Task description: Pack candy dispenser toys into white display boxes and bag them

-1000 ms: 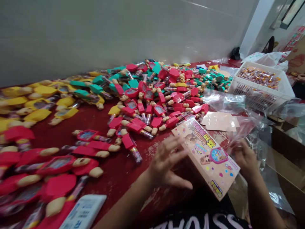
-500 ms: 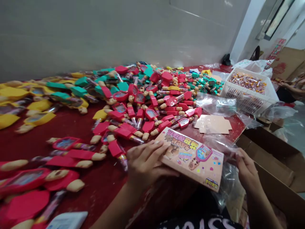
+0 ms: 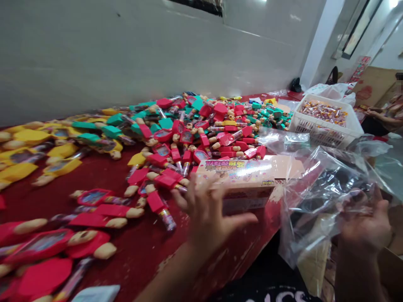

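Observation:
A pale pink printed cardboard box (image 3: pixel 239 174) lies on the table's near edge, seen end-on and tilted away from me. My left hand (image 3: pixel 209 218) is just in front of it, blurred, with its fingers spread; I cannot tell whether they touch the box. My right hand (image 3: pixel 367 224) grips a transparent plastic bag (image 3: pixel 324 197), which hangs crumpled and open beside the box. Behind the box lies a large heap of candy toys (image 3: pixel 189 142) with red, green and yellow lids.
The red table (image 3: pixel 147 239) holds further rows of toys at left and a white card (image 3: pixel 96 293) at the near edge. A white crate (image 3: pixel 324 121) of wrapped sweets stands at back right. A seated co-worker's arm (image 3: pixel 378 115) and cardboard cartons (image 3: pixel 371 86) are beyond it.
The box has turned from lying flat to an end-on, tilted position and moved further from me. The bag now spreads wide by my right hand, which has moved right. The flat card is hidden.

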`<state>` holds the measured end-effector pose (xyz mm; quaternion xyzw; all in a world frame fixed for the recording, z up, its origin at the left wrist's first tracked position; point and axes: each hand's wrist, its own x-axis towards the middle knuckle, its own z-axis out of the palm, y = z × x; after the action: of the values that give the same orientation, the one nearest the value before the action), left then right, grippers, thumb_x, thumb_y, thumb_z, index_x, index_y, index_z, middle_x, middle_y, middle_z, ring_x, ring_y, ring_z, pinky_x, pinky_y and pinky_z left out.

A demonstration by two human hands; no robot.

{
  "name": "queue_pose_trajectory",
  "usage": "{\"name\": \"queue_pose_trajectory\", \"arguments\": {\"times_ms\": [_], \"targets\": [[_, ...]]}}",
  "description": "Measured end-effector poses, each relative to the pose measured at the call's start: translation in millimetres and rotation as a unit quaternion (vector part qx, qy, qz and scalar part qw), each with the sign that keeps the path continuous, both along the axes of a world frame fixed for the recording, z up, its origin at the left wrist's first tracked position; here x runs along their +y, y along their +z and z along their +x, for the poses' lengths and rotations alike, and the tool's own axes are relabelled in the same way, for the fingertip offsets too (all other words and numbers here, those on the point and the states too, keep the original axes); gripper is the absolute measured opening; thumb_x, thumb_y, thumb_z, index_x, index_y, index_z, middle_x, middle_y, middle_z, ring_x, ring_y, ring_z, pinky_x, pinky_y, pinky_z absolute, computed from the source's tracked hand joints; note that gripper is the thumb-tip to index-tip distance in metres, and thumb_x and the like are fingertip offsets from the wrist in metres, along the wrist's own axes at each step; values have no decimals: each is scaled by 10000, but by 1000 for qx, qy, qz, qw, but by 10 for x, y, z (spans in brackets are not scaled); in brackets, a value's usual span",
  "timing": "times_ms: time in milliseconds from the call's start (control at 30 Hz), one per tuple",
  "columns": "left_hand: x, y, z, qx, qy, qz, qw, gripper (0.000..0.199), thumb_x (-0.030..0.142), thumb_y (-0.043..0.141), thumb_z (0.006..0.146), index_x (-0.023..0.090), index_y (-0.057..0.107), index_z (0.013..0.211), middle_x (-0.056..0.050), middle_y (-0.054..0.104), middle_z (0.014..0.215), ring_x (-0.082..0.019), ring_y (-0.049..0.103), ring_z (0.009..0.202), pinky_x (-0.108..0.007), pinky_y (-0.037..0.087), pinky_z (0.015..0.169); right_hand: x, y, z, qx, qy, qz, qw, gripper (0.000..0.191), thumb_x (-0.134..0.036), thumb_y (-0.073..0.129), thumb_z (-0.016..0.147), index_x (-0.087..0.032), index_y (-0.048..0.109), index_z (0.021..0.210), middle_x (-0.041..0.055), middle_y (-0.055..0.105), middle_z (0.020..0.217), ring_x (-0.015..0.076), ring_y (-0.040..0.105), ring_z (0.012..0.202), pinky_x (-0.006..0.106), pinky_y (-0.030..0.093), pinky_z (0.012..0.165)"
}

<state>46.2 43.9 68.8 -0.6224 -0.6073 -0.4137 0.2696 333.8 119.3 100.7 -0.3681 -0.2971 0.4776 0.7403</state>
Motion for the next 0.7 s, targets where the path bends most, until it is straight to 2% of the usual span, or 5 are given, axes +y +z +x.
{"name": "queue_pose_trajectory", "arguments": {"times_ms": [133,333,433,533,700], "targets": [[-83,-40,754,104,-330,46,937,321,471,582,869,357,531,1165,24,498,1314,-217,297,1364,-405,252,1139,-166,-100,-232,16,10,-11,1000,337,-511,548,849,-345,615,1135,-22,687,895,146,648,683,294,561,517],[146,-169,707,-25,-355,-32,934,285,106,425,892,155,508,1161,-32,667,843,-132,596,669,-268,423,602,-167,-44,-196,-8,40,-10,999,311,-468,589,820,-286,634,1069,20,670,1003,175,657,887,359,583,723],[107,34,432,-142,-346,-100,922,248,145,476,892,159,523,1135,-26,647,855,-126,610,728,-236,458,625,-196,159,-52,-98,-64,102,988,344,-544,671,737,-298,663,978,12,620,1172,229,553,1163,424,509,939],[42,300,218,-83,-349,-145,922,150,132,444,910,161,582,963,-21,634,804,-128,588,712,-243,441,631,-203,373,17,-361,-131,288,877,563,-718,747,527,-353,687,951,-11,604,1240,302,345,1367,470,314,1126],[-51,551,-53,-43,-450,-218,865,284,237,401,944,193,617,767,-34,630,711,-151,558,657,-302,432,637,-5,396,-175,-729,282,289,552,396,-371,806,620,-295,702,994,54,702,1066,330,575,1134,604,221,1112]]}}
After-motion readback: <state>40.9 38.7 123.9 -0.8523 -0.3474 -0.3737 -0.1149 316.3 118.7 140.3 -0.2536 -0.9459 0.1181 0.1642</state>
